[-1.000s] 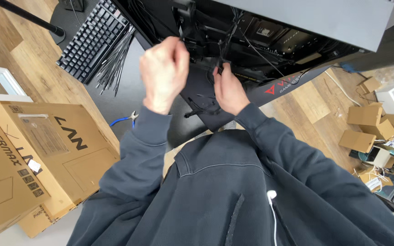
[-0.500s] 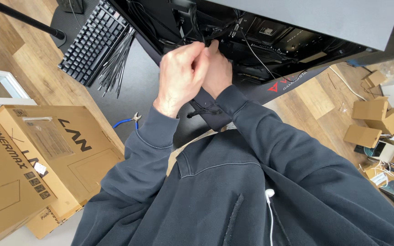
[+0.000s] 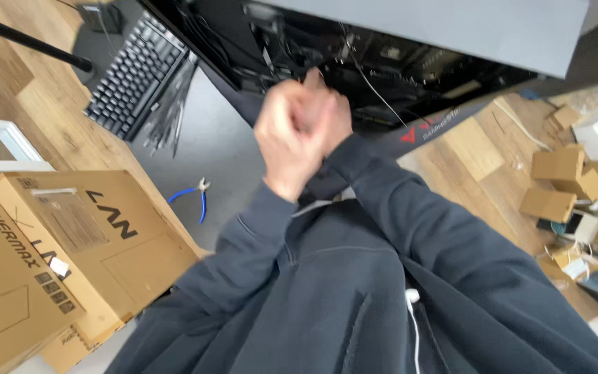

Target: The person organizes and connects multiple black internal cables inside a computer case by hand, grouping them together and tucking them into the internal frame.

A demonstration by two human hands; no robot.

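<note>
- Nearest is the person's dark hooded top, both sleeves reaching away towards the open computer case (image 3: 410,62).
- The left hand (image 3: 291,142) is curled into a fist, blurred, and lies over the right hand (image 3: 335,118), so the left is the nearer one. Both are closed, but I cannot tell on what; nothing shows between the fingers.
- The cables (image 3: 365,73) run just beyond the knuckles, inside the case, their length slanting down towards the case's lower edge. The hands sit at that edge, touching or nearly so.
- On the grey mat (image 3: 216,149), near its left edge, lie blue-handled cutters (image 3: 198,196); further along, a bundle of black cable ties (image 3: 171,114) beside a black keyboard (image 3: 133,76).
- Cardboard boxes (image 3: 70,249) stand at the left; smaller boxes (image 3: 558,180) litter the wooden floor at the right.
</note>
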